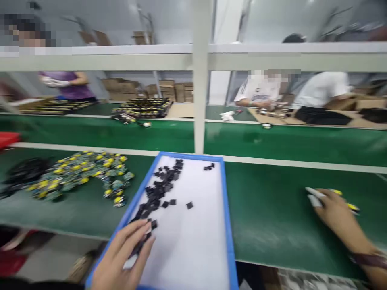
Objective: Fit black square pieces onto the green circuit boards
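Observation:
My left hand [125, 251] reaches over the left side of a blue-rimmed tray [227, 225] with a white bottom. Its fingers are apart and bent a little, touching small black square pieces [155, 197] heaped along that side; some pieces show between the fingers. White covering shows on some of its fingers. To the right of the tray, my right hand [335, 217] is low over the green table, its white-covered fingertips stretched out and slightly apart. Small parts with yellow tops [352, 207] show just beyond it; whether the hand touches them is hidden.
Left of the tray lies a pile of small circuit boards with yellow parts [75, 171], beside a black bundle [27, 173]. A white post [199, 80] rises behind the tray. Across the green belt [136, 135], several people work. A red bin [9, 139] stands far left.

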A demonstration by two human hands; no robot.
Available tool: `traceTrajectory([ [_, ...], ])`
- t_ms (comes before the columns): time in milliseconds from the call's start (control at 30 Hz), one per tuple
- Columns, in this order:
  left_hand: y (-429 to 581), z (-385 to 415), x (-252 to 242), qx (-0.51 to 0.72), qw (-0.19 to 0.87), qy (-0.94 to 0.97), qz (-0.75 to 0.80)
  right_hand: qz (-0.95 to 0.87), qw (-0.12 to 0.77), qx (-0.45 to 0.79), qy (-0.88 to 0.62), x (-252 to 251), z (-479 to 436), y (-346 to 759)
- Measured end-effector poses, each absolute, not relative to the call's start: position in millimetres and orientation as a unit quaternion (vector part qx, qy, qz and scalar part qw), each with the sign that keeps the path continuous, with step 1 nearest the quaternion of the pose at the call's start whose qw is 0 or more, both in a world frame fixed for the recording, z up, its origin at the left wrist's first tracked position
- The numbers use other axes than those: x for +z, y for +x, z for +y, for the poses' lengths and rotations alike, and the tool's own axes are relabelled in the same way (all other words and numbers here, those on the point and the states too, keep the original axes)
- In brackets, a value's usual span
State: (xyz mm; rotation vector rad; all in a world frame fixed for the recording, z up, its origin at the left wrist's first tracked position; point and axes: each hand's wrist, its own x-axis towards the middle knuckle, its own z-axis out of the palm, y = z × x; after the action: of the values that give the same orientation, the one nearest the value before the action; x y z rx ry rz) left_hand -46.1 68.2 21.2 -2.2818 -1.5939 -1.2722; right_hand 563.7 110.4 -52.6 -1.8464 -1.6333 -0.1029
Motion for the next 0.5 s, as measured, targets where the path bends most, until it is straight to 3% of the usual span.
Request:
traceTrajectory([
  [167,-140,113,19,-0.308,0.103,-0.623,-0.712,-0.713,0.302,-0.141,-0.617,-55,132,534],
  [333,-174,161,-15,-0.238,0.054,-0.612,-0.753,-0.802,0.350,0.056,-0.481,-22,144,374],
  [500,-163,167,-26,-0.266,0.044,-0.621,-0.736,-0.885,0.278,0.146,-0.344,-6,162,254],
])
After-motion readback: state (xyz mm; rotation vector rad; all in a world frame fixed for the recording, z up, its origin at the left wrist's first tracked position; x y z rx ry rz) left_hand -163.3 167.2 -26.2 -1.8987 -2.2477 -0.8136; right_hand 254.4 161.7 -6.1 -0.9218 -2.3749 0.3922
